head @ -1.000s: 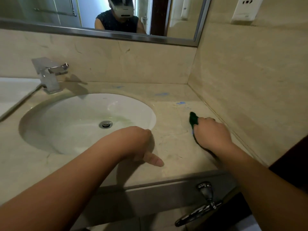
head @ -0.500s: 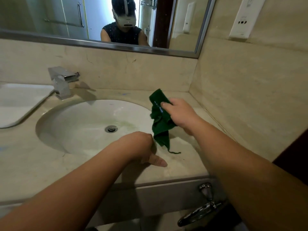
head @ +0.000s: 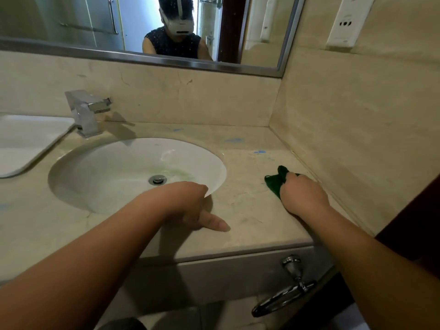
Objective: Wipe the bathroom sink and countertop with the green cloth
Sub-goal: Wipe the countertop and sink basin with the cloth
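Note:
A white oval sink (head: 100,163) is set into a beige marble countertop (head: 247,210). My right hand (head: 303,195) presses the dark green cloth (head: 276,181) flat on the counter, right of the basin and close to the side wall. Most of the cloth is hidden under the hand. My left hand (head: 188,206) rests on the counter at the basin's front rim, fingers curled under and the thumb sticking out to the right. Blue smears (head: 259,151) mark the counter beyond the cloth.
A chrome faucet (head: 87,113) stands behind the basin at the left. A white tray-like edge (head: 28,141) lies at the far left. A mirror (head: 142,25) spans the back wall; a socket plate (head: 345,22) sits on the right wall. A chrome towel ring (head: 285,296) hangs below the counter front.
Half a second ago my right hand held the cloth hanging in the air over the basin's right edge. It has brought it back down onto the counter by the right wall. The left hand stayed put.

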### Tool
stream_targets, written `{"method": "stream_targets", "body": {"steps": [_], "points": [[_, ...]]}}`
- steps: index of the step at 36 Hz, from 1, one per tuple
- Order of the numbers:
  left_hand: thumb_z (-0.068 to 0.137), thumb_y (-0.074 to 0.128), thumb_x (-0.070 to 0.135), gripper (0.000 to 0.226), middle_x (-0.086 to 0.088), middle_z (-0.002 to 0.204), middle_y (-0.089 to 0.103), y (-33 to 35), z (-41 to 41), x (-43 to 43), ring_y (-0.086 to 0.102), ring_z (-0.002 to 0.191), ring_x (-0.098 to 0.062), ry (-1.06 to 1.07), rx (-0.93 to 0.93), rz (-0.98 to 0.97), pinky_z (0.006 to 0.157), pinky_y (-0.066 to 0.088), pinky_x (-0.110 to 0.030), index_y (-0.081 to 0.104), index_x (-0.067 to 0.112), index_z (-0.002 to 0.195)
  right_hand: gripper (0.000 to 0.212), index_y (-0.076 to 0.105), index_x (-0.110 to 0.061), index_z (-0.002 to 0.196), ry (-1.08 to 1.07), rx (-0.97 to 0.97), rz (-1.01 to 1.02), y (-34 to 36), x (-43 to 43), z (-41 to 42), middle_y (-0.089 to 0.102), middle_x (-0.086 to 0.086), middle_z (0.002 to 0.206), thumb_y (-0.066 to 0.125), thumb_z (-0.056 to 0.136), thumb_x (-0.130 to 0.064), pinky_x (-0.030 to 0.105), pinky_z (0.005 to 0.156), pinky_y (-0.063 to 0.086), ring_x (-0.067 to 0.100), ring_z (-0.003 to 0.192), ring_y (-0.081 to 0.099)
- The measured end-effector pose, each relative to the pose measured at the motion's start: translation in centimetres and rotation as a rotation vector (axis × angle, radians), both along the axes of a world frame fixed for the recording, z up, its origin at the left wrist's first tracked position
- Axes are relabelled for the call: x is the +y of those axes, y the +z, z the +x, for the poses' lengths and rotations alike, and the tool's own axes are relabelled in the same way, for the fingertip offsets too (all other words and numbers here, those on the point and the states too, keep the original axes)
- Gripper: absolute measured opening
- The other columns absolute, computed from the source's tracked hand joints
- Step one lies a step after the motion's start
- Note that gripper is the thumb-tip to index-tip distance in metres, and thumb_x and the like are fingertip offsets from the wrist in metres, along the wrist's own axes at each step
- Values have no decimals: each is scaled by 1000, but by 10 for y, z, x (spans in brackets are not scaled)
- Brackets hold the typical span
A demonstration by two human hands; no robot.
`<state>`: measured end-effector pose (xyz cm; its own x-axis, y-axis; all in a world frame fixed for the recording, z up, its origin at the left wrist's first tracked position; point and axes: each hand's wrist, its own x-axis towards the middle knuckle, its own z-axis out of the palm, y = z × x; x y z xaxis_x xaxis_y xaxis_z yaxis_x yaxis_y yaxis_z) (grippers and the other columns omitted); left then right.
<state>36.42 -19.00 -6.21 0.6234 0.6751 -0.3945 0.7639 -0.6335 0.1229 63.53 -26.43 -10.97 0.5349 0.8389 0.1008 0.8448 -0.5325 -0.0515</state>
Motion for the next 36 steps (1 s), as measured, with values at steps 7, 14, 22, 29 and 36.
{"method": "stream_targets", "body": {"steps": [7, 14, 22, 29, 36], "points": [[56, 61, 99, 140, -3, 163, 46, 4, -34, 17, 49, 143, -32, 30, 21, 8, 118, 40, -47, 26, 17, 164, 45, 49, -13, 146, 166, -30, -2, -6, 47, -74, 59, 17, 128, 48, 104, -28, 40, 73, 51, 35, 101, 64], [66, 85, 73, 115, -1, 149, 56, 7, -31, -9, 55, 131, -27, 18, 9, -50, 112, 45, -40, 39, 23, 159, 28, 70, -16, 121, 435, 520, 82, 30, 61, -138, 71, 9, 115, 48, 106, -25, 38, 82, 52, 29, 100, 65], [83, 67, 77, 83, -7, 142, 60, 22, -1, -38, 53, 129, -31, -143, 120, 1, 111, 42, -42, 63, 16, 139, 34, 71, -11, 105, 154, 370, 509, 90, -2, -46, 72, 10, 100, 46, 107, -33, 34, 70, 43, 30, 92, 66], [90, 66, 68, 68, -8, 125, 71, 23, 17, -45, 61, 117, -28, -194, 193, -45, 90, 40, -32, 72, 11, 126, 38, 69, -21, 88, 138, 247, 447, 82, -38, 5, 68, 11, 95, 50, 96, -53, 35, 69, 48, 31, 87, 65], [90, 69, 63, 72, -7, 135, 65, 28, 22, -45, 59, 123, -29, -158, 201, -49, 91, 41, -31, 64, 11, 138, 66, 63, -46, 125, 45, 215, 46, 21, -29, 11, 61, 14, 136, 16, 90, -77, 53, 107, 42, 40, 128, 51]]}}
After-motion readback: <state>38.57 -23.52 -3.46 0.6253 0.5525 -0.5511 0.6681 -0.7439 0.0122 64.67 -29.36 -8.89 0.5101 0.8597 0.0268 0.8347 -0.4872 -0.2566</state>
